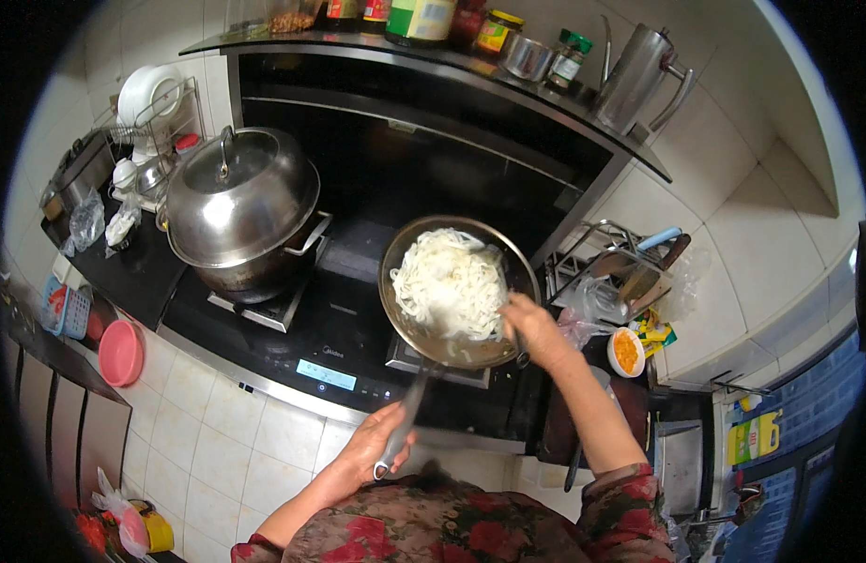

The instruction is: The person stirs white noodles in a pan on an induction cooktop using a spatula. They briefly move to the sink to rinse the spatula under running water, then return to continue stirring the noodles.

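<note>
My left hand [387, 436] is wrapped around the grey handle [409, 415] of a frying pan [411, 343]. The pan is over the right burner of a black cooktop, with a heap of pale, wide noodles [447, 281] in it. Over the pan's right rim, my right hand [535, 327] grips a dark cooking utensil [523, 355]. The handle's end shows below my fingers, while its working end is mostly hidden or blurred at the noodles. A few pale green bits lie near the pan's lower rim.
A large pot [253, 281] under a domed steel lid [225, 204] stands on the left burner. At right are a knife rack [616, 260], a white bowl of chopped orange food [626, 352] and a dark cutting board [566, 415]. Jars line the overhead glass shelf [376, 43].
</note>
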A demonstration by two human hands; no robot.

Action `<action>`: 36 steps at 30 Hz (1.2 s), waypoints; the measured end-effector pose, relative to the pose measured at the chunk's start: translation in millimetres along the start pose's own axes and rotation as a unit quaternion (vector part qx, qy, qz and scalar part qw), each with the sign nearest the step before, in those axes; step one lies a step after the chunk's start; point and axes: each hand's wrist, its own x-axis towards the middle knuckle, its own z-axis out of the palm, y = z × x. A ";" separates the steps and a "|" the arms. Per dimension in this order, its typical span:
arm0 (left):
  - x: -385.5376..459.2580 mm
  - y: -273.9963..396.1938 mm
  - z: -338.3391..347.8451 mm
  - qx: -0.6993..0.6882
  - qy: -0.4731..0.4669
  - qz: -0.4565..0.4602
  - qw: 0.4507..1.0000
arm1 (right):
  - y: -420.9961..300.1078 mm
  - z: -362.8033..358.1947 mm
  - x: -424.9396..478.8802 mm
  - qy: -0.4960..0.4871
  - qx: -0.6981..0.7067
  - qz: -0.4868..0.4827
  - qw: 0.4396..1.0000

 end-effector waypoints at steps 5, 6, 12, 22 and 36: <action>3.1 -1.4 -3.3 -0.009 -0.025 -0.006 1.000 | -48.1 2.7 -47.7 -0.075 0.020 -0.026 0.997; 0.4 -2.3 -4.8 -0.012 -0.026 -0.001 1.000 | -65.2 -6.8 -53.3 -0.140 0.127 0.102 0.977; -1.1 -3.6 -5.7 -0.009 -0.021 -0.001 1.000 | -62.5 -43.2 -49.8 -0.113 0.070 0.043 0.990; 3.4 -5.3 -6.8 -0.011 -0.025 -0.013 1.000 | -41.2 -6.5 -55.7 -0.109 0.039 0.081 0.990; 0.4 -2.5 -3.1 0.001 -0.012 -0.007 1.000 | 7.4 1.5 -22.3 0.123 0.054 0.053 0.990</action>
